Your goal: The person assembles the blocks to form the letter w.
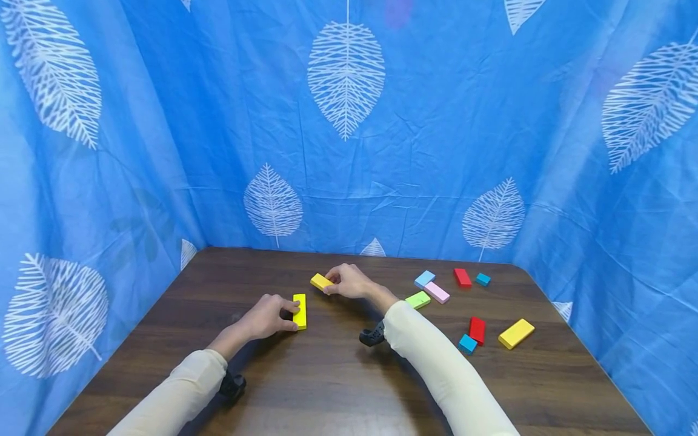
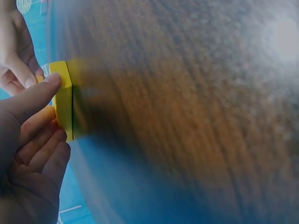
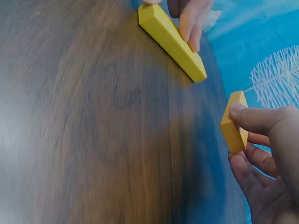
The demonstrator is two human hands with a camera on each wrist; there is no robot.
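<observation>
A long yellow block (image 1: 300,311) (image 2: 64,100) (image 3: 172,41) stands on its long edge on the dark wooden table (image 1: 338,387). My left hand (image 1: 271,317) (image 2: 32,135) pinches it between thumb and fingers. Just beyond it my right hand (image 1: 349,281) (image 3: 264,154) pinches a shorter orange-yellow block (image 1: 321,281) (image 3: 234,122), held slightly above the table top. The two blocks are close together but apart.
Several loose blocks lie to the right: a green one (image 1: 418,299), a pink one (image 1: 437,292), light blue (image 1: 424,278), two red (image 1: 462,277) (image 1: 477,330), two small teal (image 1: 482,279) (image 1: 467,344) and a yellow one (image 1: 515,333). Blue leaf-print curtains (image 1: 349,121) wall the table on three sides.
</observation>
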